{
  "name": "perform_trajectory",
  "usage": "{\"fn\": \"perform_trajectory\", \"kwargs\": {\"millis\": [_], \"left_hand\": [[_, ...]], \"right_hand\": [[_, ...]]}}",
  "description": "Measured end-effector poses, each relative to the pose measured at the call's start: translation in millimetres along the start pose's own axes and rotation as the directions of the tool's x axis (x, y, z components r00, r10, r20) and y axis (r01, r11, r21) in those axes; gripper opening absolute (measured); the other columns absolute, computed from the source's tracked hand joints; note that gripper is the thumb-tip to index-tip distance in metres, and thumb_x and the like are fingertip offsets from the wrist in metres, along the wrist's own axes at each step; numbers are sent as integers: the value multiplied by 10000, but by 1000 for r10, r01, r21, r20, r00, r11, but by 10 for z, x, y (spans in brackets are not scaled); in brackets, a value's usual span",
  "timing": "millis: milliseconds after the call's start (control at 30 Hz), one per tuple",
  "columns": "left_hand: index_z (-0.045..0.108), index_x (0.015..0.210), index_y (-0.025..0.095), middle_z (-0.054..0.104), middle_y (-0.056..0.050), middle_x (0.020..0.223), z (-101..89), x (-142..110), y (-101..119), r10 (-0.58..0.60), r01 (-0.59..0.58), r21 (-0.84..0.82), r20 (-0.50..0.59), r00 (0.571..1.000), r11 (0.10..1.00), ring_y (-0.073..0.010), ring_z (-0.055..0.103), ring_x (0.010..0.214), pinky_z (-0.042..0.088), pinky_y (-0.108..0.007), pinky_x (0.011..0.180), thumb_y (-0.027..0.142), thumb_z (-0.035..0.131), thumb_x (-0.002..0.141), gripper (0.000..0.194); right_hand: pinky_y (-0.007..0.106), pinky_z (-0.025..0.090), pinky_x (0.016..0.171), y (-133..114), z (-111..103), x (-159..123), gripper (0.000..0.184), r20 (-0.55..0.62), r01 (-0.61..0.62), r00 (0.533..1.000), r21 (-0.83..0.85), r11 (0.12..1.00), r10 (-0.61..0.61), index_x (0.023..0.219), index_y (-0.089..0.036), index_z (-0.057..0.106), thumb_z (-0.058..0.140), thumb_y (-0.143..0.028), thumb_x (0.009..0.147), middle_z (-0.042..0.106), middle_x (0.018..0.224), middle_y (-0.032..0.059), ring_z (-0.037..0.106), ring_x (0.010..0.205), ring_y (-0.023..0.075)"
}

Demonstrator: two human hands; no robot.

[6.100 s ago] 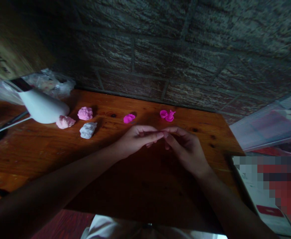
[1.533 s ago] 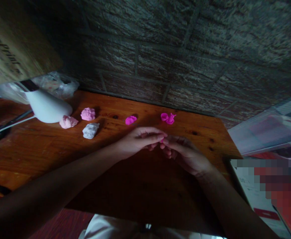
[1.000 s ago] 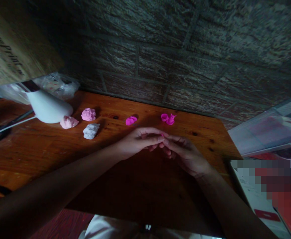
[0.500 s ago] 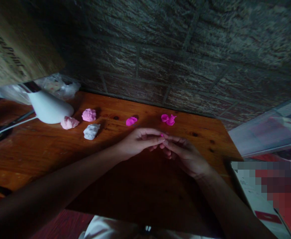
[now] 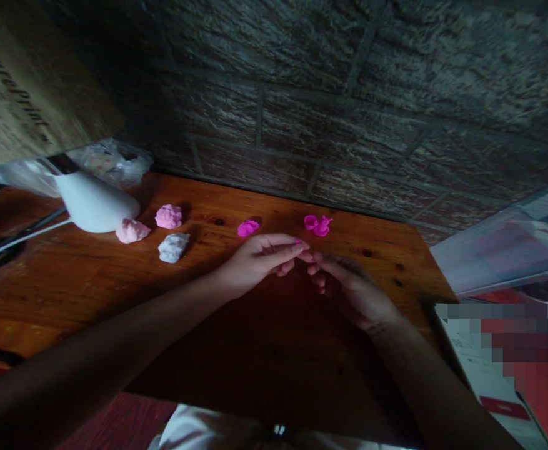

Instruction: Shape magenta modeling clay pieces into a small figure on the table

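Observation:
My left hand (image 5: 259, 262) and my right hand (image 5: 351, 290) meet fingertip to fingertip over the middle of the wooden table (image 5: 114, 294). A tiny bit of magenta clay (image 5: 297, 241) shows at the pinched tips of my left thumb and fingers. My right hand's fingers are curled close beside it, and what they hold is hidden. Just beyond the hands lie a small magenta clay lump (image 5: 247, 228) and a shaped magenta clay piece (image 5: 317, 224).
On the left of the table lie a pink clay lump (image 5: 169, 216), a pale pink lump (image 5: 132, 230) and a white lump (image 5: 173, 247), beside a white lamp base (image 5: 93, 203) with its cord. Crumpled plastic (image 5: 114, 161) sits by the brick wall. A printed sheet (image 5: 498, 381) lies right.
My hands have parted slightly; my left fingertips lifted a little with the magenta bit, and my right hand dropped lower toward the table.

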State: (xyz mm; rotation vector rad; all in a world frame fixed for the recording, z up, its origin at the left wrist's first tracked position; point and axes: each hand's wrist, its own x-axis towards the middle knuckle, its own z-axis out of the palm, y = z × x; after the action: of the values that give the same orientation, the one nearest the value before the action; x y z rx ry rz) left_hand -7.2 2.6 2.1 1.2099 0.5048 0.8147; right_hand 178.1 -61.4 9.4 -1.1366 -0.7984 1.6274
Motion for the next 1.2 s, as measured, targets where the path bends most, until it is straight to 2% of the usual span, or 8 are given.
{"fn": "perform_trajectory", "kwargs": {"millis": [300,467,567,667,800,933,1067,1200], "left_hand": [[784,876,152,709,-19,743,-27,1,-15,39,-39,-7,27,999,999,-82,494,574,360,-238,552,372,857,762,259],[785,848,143,708,-32,735,-20,1,72,84,-83,151,0,996,985,-89,499,589,402,-241,584,432,759,859,290],[777,914,144,744,-49,805,-118,18,214,136,-106,240,-112,984,965,-103,549,626,447,-247,618,468,761,851,331],[761,930,141,773,-70,896,-347,50,369,215,-82,402,-300,929,912,-141,644,746,501,-264,709,438,837,777,343],[751,845,146,790,-87,928,-688,89,437,337,-63,591,-367,867,804,-195,703,875,540,-325,861,400,856,742,293],[748,802,153,786,-75,857,-830,83,375,235,72,679,-349,907,731,-186,713,813,538,-320,833,315,835,748,192],[737,774,159,781,-62,800,-830,60,357,161,121,667,-345,925,735,-178,715,753,539,-309,779,303,874,699,213],[738,790,153,783,-60,813,-863,71,332,146,87,623,-313,939,777,-178,721,769,550,-314,799,317,897,663,261]], "right_hand": [[243,377,593,7,9,5,273,-24,-9,1000,3,1000,10,801,-208,807,914,-429,680,695,784,5,521,644,91],[258,382,588,25,-2,20,310,-47,-15,999,-56,998,12,895,-207,818,893,-435,698,710,806,15,533,633,98],[257,397,590,40,-16,25,340,-59,-15,998,-80,997,10,886,-206,814,903,-453,671,721,816,22,551,635,101],[257,406,570,58,-17,38,342,-59,51,996,-173,984,-62,884,-204,808,886,-474,689,732,823,33,565,632,107],[260,437,557,56,48,132,257,-47,160,981,-360,919,-189,926,-214,801,827,-424,779,734,815,23,599,629,117],[275,493,596,12,217,410,149,41,277,953,-513,812,-299,983,-226,794,771,-306,860,717,738,2,630,577,115],[311,557,677,-9,426,821,162,95,355,914,-660,662,-395,1024,-226,787,669,-168,930,780,972,56,686,588,115],[333,573,733,4,548,1118,207,128,376,906,-684,625,-404,1061,-214,785,665,-115,925,772,1135,93,707,612,121]]}}
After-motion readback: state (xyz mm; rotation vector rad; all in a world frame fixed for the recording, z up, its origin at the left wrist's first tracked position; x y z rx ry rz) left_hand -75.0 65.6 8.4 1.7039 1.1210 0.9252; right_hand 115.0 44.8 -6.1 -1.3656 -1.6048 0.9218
